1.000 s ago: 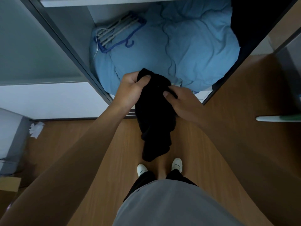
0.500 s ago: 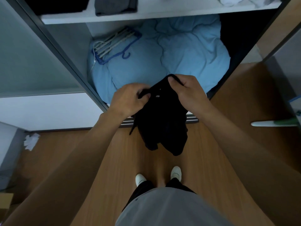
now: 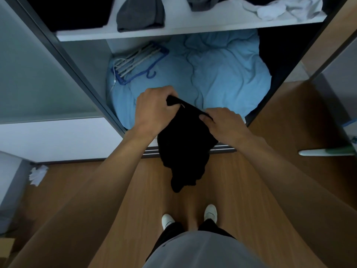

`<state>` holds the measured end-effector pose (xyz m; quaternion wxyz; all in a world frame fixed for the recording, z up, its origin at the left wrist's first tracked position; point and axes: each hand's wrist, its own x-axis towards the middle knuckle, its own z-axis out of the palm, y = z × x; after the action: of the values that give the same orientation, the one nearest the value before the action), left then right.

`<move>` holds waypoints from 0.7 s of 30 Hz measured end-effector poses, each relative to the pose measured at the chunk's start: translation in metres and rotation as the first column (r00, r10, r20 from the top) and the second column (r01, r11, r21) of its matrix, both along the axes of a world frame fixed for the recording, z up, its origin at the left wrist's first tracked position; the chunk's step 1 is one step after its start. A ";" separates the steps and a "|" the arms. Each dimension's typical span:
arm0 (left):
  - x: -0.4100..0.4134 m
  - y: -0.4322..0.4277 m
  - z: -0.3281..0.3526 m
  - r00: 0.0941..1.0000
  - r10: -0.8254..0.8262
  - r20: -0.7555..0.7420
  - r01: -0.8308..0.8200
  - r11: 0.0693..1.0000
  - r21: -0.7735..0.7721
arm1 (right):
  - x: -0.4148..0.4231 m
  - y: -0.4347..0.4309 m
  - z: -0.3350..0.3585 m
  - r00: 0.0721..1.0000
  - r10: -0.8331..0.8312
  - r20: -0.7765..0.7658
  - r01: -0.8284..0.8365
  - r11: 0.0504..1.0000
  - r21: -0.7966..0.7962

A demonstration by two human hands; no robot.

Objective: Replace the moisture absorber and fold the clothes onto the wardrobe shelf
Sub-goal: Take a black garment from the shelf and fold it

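A black garment (image 3: 185, 147) hangs in front of the open wardrobe, above the wooden floor. My left hand (image 3: 152, 109) grips its upper left edge and my right hand (image 3: 224, 122) pinches its upper right edge, so the top hem runs taut between them. The rest droops in a loose bunch towards my feet. Above, the white wardrobe shelf (image 3: 173, 32) carries a folded grey garment (image 3: 141, 14), a dark pile (image 3: 77, 12) at the left and crumpled white cloth (image 3: 280, 8) at the right. No moisture absorber shows.
A light blue duvet (image 3: 212, 74) fills the wardrobe bottom, with blue and white hangers (image 3: 137, 62) on it. The sliding door (image 3: 38, 64) stands at the left, crumpled white paper (image 3: 37, 174) lies on the floor, and a white handle (image 3: 324, 152) juts in from the right.
The view has tilted up, bringing the shelf into sight. My hands have spread apart along the garment's top edge, left hand higher, and the cloth now hangs wider.
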<state>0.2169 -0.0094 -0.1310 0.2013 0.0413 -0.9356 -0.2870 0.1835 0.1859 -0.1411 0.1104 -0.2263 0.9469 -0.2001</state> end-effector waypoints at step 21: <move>0.011 -0.102 -0.052 0.871 0.341 0.354 -0.477 0.763 0.437 | -0.016 0.037 -0.038 0.892 0.121 0.437 0.137 0.847 -0.514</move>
<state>0.2281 -0.1116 -0.1833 0.1196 0.3341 -0.8108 -0.4654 0.1673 0.2227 -0.1791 0.2598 -0.1907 0.8026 -0.5019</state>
